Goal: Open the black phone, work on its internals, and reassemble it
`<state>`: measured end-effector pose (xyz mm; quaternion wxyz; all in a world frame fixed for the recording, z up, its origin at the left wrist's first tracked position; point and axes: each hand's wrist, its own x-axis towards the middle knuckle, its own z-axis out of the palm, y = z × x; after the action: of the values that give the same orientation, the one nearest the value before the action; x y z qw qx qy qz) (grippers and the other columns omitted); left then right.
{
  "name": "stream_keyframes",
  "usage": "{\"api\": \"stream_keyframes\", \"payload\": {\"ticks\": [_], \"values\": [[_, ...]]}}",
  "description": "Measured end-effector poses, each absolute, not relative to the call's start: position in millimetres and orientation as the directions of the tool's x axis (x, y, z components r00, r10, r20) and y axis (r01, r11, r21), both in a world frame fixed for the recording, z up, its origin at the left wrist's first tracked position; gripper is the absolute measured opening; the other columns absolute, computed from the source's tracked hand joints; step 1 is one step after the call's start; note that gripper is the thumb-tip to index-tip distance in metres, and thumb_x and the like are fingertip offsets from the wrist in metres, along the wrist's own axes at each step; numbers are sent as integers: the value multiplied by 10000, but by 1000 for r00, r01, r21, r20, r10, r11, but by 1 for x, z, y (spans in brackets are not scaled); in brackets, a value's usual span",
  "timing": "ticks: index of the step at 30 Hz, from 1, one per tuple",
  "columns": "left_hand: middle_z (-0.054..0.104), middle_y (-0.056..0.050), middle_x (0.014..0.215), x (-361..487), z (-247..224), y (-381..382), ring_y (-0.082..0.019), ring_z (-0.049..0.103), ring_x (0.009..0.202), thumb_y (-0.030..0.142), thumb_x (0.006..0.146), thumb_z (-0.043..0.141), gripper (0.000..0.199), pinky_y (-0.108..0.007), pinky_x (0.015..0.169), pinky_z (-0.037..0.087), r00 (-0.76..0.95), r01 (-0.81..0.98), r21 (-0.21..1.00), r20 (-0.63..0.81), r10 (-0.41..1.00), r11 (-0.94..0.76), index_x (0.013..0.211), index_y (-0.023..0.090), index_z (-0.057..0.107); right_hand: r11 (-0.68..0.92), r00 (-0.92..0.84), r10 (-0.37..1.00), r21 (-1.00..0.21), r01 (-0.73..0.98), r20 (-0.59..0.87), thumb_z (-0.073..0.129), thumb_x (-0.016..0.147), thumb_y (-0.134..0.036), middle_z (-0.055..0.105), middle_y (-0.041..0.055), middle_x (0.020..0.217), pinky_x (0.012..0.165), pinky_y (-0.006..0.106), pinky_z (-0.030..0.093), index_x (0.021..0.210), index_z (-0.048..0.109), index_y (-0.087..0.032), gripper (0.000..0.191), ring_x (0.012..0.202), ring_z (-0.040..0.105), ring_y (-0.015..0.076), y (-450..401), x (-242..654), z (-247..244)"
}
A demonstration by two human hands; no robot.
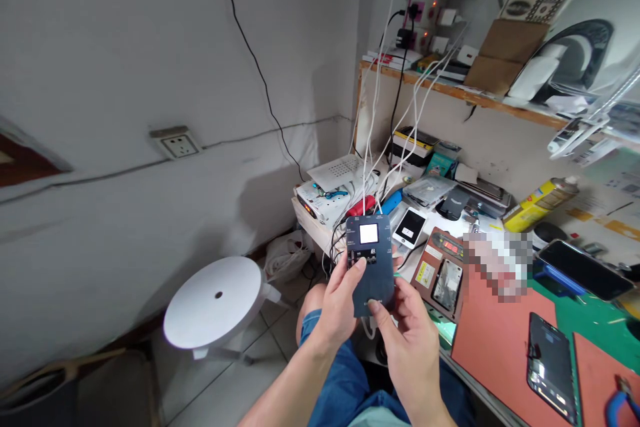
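Note:
Above my lap I hold a flat, dark grey handheld device (373, 283) with a small lit white screen and a short row of parts beneath it. Its left side lies in my left hand (339, 297), the thumb resting on its front just under the screen. The lower right corner is gripped by my right hand (407, 330), with the thumb at the bottom edge and the fingers partly hidden behind. White cables (367, 167) show just above the device's top edge; whether they plug into it I cannot tell.
On the bench to the right are a white phone (411, 227), a brown heating plate (440, 273), an orange mat (493, 340), a dark phone screen (551, 367), blue-handled pliers (623, 407) and a yellow spray can (540, 203). A white round stool (215, 307) stands at left.

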<state>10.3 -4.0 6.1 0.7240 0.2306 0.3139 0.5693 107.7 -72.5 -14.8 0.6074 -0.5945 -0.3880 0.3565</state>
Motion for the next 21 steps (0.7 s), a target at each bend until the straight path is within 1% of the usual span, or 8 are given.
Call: {"api": "stream_keyframes", "payload": {"ticks": [4,6,9,14,19,21], "values": [[828,-141,1276,10,7,-4,-384,729,1310,506,830,894,689,-514,1125,585,130,-666,704,-215,968,246,1423,195,729,36,439,898,-999,18,40,854,889,-504,843,122,1048,748,335,700,1310,722,-165,556,832,820,243,-73,107,-17],[827,-143,1279,10,8,-4,-386,734,1304,517,836,889,693,-515,1118,593,143,-668,701,-207,968,249,1427,194,727,37,433,901,-999,13,39,852,892,-501,843,122,1042,732,328,697,1309,717,-162,553,822,818,240,-73,107,-17],[830,-138,1273,10,9,-4,-384,750,1280,501,854,876,665,-518,1107,603,172,-675,693,-185,968,253,1430,205,727,40,433,901,-999,13,42,851,894,-500,845,120,1021,710,318,692,1306,712,-158,553,803,813,234,-73,106,-17],[834,-133,1272,10,11,-4,-386,769,1248,484,877,855,609,-521,1098,612,190,-658,712,-158,969,245,1415,222,741,40,429,902,-999,9,40,839,907,-503,847,138,1065,701,321,696,1334,701,-154,569,818,818,240,-74,106,-19],[841,-132,1250,10,11,-4,-383,776,1233,489,875,855,594,-518,1097,615,193,-650,720,-155,969,244,1395,219,756,58,431,899,-997,46,72,830,916,-503,849,136,1078,737,340,706,1342,725,-165,554,833,830,251,-74,105,-17],[841,-130,1250,9,10,-4,-381,778,1231,479,879,853,568,-515,1099,615,196,-649,722,-148,969,241,1378,222,767,67,432,898,-996,56,84,826,919,-493,850,137,1072,723,336,705,1345,731,-164,547,822,830,251,-74,105,-16]]}}
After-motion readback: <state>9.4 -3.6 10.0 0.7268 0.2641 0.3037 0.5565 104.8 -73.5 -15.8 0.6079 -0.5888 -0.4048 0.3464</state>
